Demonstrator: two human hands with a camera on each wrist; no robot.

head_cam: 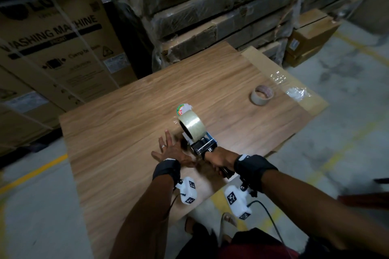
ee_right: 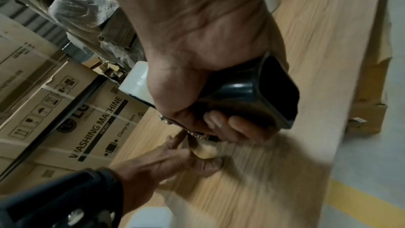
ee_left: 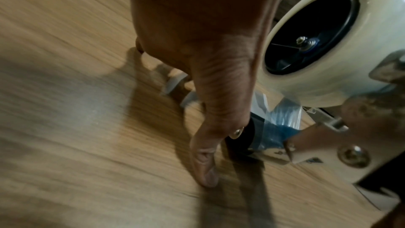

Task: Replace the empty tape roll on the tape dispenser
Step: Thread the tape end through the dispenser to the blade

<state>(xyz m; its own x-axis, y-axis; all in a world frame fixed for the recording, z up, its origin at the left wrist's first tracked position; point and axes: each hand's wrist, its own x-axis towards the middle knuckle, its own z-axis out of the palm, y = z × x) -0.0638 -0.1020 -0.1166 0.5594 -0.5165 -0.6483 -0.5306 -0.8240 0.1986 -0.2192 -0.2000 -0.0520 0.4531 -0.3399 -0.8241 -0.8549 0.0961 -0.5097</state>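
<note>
On the wooden table [head_cam: 126, 132] my right hand [head_cam: 219, 159] grips the black handle [ee_right: 252, 89] of the tape dispenser [head_cam: 205, 146]. A full roll of clear tape [head_cam: 190, 127] sits on the dispenser's hub, which shows through the roll [ee_left: 291, 84] in the left wrist view. My left hand [head_cam: 168, 149] lies beside the dispenser's front end, fingers straight and spread on the tabletop, thumb [ee_left: 205, 171] next to the black roller. An empty cardboard core [head_cam: 257, 99] lies flat on the table at the far right.
Washing machine cartons [head_cam: 52, 48] stand at the left, and a plastic-wrapped stack [head_cam: 210, 17] rises behind the table. A cardboard sheet with crumpled clear film [head_cam: 296, 92] juts out at the table's right. A brown box [head_cam: 309, 38] sits on the floor.
</note>
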